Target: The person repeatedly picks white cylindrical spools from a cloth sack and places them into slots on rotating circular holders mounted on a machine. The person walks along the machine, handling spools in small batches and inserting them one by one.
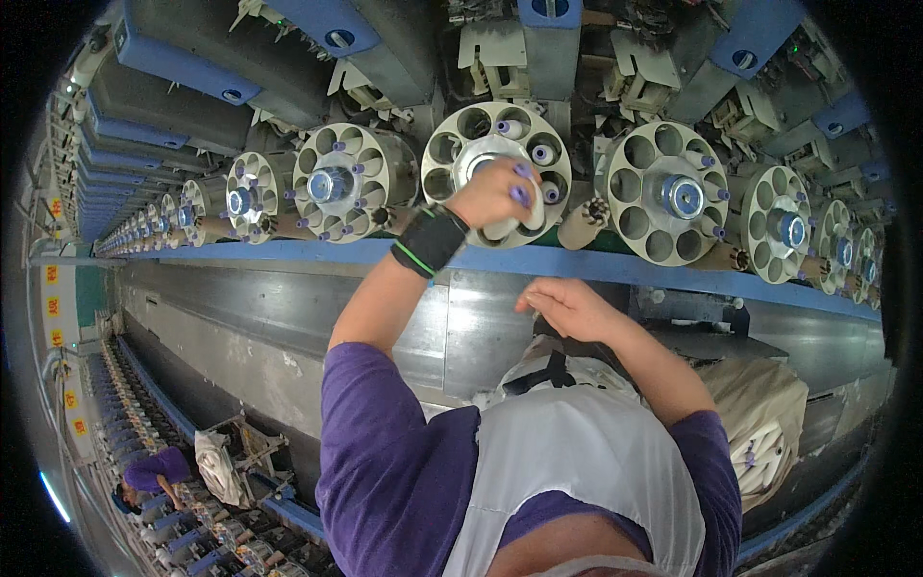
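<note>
Loosely curled hands (492,195) (575,310), bobbins (520,195) in left.

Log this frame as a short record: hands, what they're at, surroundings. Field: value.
left hand: closed around white, purple-tipped bobbins, in front of the round cream wheel with circular pockets
right hand: fingers loosely bent, nothing visible in it, apart from that wheel
wrist: black band with green edging on the left
neighbouring wheels: similar cream wheels in a row either side, including one to the right
right side: beige cloth sack holding white tubes
background: co-worker in a purple top, lower left
</note>
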A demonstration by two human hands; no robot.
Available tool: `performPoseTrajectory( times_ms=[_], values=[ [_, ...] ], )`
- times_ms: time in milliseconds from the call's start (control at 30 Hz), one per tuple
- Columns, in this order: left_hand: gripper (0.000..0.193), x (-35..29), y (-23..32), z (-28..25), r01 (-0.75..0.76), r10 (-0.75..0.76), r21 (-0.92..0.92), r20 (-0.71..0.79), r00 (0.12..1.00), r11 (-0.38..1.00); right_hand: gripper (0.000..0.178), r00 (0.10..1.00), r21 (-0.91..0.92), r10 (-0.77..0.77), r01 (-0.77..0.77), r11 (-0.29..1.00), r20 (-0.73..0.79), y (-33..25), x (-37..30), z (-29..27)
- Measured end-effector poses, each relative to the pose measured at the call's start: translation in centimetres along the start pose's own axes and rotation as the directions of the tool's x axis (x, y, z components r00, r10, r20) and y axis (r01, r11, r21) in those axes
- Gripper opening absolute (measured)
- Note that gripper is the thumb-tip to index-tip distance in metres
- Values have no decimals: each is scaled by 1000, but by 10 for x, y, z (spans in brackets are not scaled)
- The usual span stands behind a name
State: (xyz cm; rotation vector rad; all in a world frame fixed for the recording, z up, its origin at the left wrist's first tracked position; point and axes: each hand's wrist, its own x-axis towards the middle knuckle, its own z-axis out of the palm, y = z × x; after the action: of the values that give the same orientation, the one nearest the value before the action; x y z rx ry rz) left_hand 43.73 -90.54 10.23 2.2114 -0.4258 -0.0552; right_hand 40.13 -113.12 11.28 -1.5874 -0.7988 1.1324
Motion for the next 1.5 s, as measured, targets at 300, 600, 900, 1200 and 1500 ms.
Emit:
performPoseTrajectory(
  times_ms=[300,600,900,1200,1500],
  values=[
    [49,-36,6,-32,27,-170,-509,-236,957,861,25,761,-127,-627,614,779,-166,-119,125,-69],
    [29,2,-35,-66,487,-372,67,-558,742,871,25,810,-854,-576,220,472,-109,-90,188,-73],
    [54,-37,-29,34,323,-146,693,-303,942,645,19,805,-645,-462,134,752,-372,8,125,-76],
    [23,96,85,153,-13,29,100,-162,986,995,23,-17,-109,-115,-216,970,-993,156,-241,-79],
    [17,107,398,425,162,772,-768,633,48,619,71,-967,992,247,-37,117,-65,300,-610,120]
  ],
)
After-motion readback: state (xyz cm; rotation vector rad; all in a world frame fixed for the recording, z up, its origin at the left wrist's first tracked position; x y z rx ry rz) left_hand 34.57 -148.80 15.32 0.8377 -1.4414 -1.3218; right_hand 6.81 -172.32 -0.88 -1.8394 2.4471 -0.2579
